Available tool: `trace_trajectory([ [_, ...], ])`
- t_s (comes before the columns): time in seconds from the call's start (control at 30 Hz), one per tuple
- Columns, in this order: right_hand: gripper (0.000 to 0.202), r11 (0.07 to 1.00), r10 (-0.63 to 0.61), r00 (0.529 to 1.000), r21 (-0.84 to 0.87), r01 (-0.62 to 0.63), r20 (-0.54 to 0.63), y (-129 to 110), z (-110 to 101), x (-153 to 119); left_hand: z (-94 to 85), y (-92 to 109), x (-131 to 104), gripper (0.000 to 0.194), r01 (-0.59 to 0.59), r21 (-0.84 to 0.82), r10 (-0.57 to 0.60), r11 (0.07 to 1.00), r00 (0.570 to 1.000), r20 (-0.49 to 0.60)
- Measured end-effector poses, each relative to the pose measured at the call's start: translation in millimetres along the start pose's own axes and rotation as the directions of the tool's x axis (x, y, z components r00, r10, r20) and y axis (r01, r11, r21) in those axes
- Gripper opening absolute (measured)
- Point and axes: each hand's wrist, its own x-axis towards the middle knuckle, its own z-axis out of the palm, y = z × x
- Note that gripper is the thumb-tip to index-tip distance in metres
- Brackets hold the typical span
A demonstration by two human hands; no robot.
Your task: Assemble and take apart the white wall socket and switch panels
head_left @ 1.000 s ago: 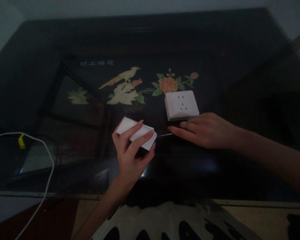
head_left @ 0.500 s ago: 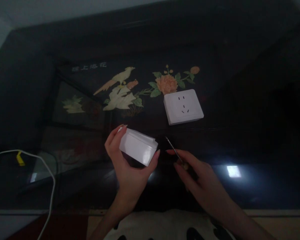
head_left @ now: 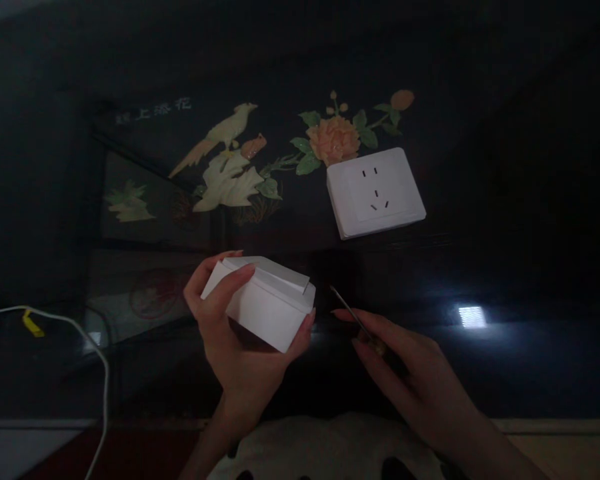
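Note:
My left hand (head_left: 235, 333) is wrapped round a white box-shaped piece (head_left: 267, 307), thumb and fingers on its opposite sides. The piece is held tilted, and a thin plate-like part lies along its upper side. In my right hand (head_left: 410, 367) is a screwdriver (head_left: 350, 311); its thin metal shaft points up and left, and most of the handle is hidden by the fingers. The screwdriver's tip is apart from the white piece, just to its right. Beyond the hands a white wall socket (head_left: 380, 193) lies face up on the dark table, its slots showing.
The glossy black table (head_left: 505, 253) carries an inlaid bird (head_left: 227, 127) and flower picture (head_left: 335, 140). A white cable (head_left: 105, 373) with a yellow tag (head_left: 33, 323) runs over the left side and the front edge. Light reflects at the right.
The view has tipped down and closer. My left hand has turned the white piece so its upper side shows more. The screwdriver stays in my right hand, nearly still.

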Motion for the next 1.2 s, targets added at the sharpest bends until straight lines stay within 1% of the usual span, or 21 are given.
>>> trace_trajectory([
  [0.1,0.037,1.000,-0.024,0.999,-0.008,0.024,0.027,1,0,-2,-0.8,0,2,0.071,-0.022,0.047,0.021,0.999,1.000,0.016],
  [0.2,0.038,0.998,-0.060,0.998,-0.031,0.061,0.019,1,0,-4,-0.9,-2,2,0.064,-0.044,0.080,0.041,0.996,0.998,0.043],
  [0.3,0.036,0.993,-0.095,0.995,-0.063,0.096,0.010,0,2,-8,0.4,-4,1,0.072,-0.083,0.091,0.080,0.992,0.996,0.045],
  [0.37,0.035,0.987,-0.123,0.992,-0.097,0.124,0.015,-1,4,-10,1.8,-5,-1,0.078,-0.087,0.083,0.084,0.993,0.996,0.039],
  [0.47,0.034,0.977,-0.159,0.987,-0.139,0.159,0.017,-2,7,-12,3.7,-5,-2,0.078,-0.056,0.072,0.054,0.996,0.998,0.033],
  [0.53,0.035,0.977,-0.165,0.986,-0.136,0.165,0.017,-3,10,-11,4.6,-4,-3,0.074,-0.065,0.103,0.063,0.993,0.998,0.020],
  [0.7,0.035,0.984,-0.138,0.990,-0.115,0.133,-0.034,-7,18,-9,6.5,-2,-4,0.068,-0.081,0.135,0.081,0.987,0.997,0.010],
  [0.83,0.036,0.986,-0.144,0.986,-0.096,0.136,-0.083,-9,23,-11,6.9,1,-6,0.064,-0.072,0.150,0.074,0.986,0.997,-0.005],
  [0.97,0.034,0.991,-0.120,0.989,-0.071,0.114,-0.091,-9,26,-15,5.9,3,-5,0.060,-0.082,0.128,0.085,0.988,0.996,-0.017],
  [1.1,0.033,0.998,-0.056,0.994,-0.031,0.054,-0.091,-8,26,-18,6.1,1,-5,0.062,-0.103,0.125,0.106,0.987,0.994,-0.014],
  [1.2,0.033,1.000,0.003,0.996,-0.022,-0.005,-0.087,-9,25,-18,7.0,-3,-6,0.070,-0.099,0.116,0.099,0.988,0.995,0.004],
])
